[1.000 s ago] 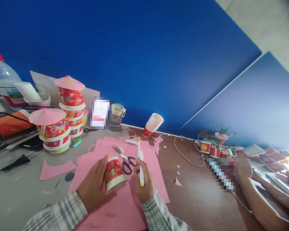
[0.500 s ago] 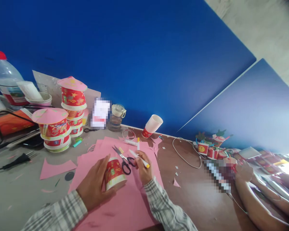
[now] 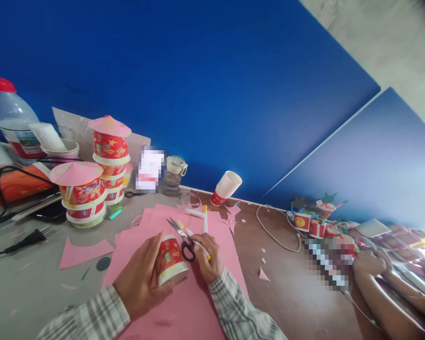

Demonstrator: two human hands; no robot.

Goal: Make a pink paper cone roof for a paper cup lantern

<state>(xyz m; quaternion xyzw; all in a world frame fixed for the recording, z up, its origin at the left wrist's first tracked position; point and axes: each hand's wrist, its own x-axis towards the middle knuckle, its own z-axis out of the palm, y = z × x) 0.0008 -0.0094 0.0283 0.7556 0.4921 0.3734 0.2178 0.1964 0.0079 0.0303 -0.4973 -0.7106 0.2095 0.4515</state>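
Observation:
My left hand [image 3: 145, 269] is wrapped round the side of a red patterned paper cup [image 3: 170, 257], which has its pale rim towards me, over the pink paper [image 3: 184, 311]. My right hand [image 3: 208, 257] grips a white marker [image 3: 200, 246] with a yellow end; part of its barrel is under the fingers. Between the two hands lie black-handled scissors [image 3: 188, 250], blades pointing away to the left, close to the marker and my right fingertips. Another white marker with a yellow end [image 3: 205, 219] lies just beyond my right hand.
Red cup towers with pink paper roofs [image 3: 78, 174] stand at left. Behind the paper are a glass jar [image 3: 174, 172] and a leaning stack of paper cups [image 3: 226, 186]. A black plug [image 3: 28, 238] lies left. Another person's hands [image 3: 371, 259] work at right beside a white cable [image 3: 260, 217].
My right hand and its marker have come down onto the pink paper next to the scissors. The left hand still holds the cup. The whole view has shifted slightly.

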